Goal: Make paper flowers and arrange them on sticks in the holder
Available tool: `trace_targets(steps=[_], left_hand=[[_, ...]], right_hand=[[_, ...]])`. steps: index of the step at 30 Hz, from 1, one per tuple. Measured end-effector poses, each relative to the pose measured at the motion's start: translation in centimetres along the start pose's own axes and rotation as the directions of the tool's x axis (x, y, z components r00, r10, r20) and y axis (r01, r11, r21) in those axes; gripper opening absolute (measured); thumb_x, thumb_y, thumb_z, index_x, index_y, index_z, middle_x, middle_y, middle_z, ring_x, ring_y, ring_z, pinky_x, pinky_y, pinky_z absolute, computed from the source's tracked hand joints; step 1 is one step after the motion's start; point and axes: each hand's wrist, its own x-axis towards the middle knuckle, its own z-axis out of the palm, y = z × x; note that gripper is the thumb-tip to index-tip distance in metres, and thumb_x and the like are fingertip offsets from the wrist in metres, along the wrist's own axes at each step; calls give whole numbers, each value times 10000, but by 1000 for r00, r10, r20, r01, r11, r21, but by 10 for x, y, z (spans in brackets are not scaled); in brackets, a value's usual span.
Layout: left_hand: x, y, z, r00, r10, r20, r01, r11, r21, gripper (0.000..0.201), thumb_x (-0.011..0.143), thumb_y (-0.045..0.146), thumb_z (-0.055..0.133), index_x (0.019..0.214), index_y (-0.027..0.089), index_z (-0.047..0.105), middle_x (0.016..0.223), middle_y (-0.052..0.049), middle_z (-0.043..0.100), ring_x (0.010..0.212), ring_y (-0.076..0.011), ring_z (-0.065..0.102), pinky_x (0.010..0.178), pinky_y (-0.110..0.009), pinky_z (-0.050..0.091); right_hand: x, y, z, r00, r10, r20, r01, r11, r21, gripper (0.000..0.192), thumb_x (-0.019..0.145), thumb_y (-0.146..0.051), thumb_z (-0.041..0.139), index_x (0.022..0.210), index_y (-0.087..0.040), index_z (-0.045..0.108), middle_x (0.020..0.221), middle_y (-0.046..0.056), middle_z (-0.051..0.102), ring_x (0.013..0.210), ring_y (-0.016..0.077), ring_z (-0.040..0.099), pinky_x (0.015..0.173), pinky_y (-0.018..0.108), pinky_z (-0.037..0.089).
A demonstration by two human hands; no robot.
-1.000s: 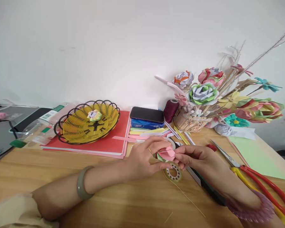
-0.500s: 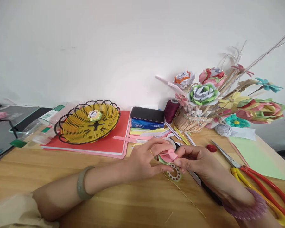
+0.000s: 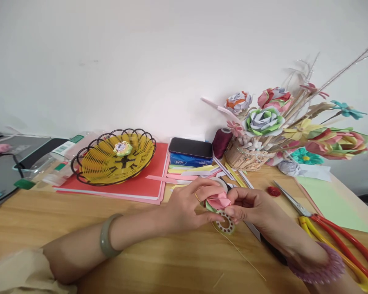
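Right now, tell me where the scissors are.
In the head view, the scissors lie on the table's right side, beyond the right hand, beside the green paper.

No readable text or labels

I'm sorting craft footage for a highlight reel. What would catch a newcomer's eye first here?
Front and centre, the left hand and right hand pinch a pink paper flower between them above the wooden table. At right, a bouquet of paper flowers fans from a basket; at left, a yellow wire basket rests on red paper.
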Motion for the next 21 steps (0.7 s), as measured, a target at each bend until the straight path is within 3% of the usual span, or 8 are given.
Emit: trace_targets(steps=[7, 21], left_hand=[[2, -1, -1, 999, 28, -35, -29, 999, -16, 484, 720, 346, 665, 1139, 189, 481, 1053, -94, 585, 1009, -173, 577, 861, -312, 506], [-1, -1, 0, 1000, 11, 5, -11, 1000, -10, 449, 736, 356, 645, 1130, 214, 483, 1082, -83, 587, 1009, -170, 579, 836, -302, 508]], right_hand=[[-2, -4, -3, 999, 38, 26, -38, 999, -20, 240, 669, -376, 719, 762, -159, 679, 615, -15, 588, 544, 83, 496, 552, 214, 413], [-1, -2, 3, 999, 48, 7, -48, 999, 12, 215, 641, -350, 743, 643, -160, 643, 530, -38, 558, 492, 66, 475, 516, 198, 389]])
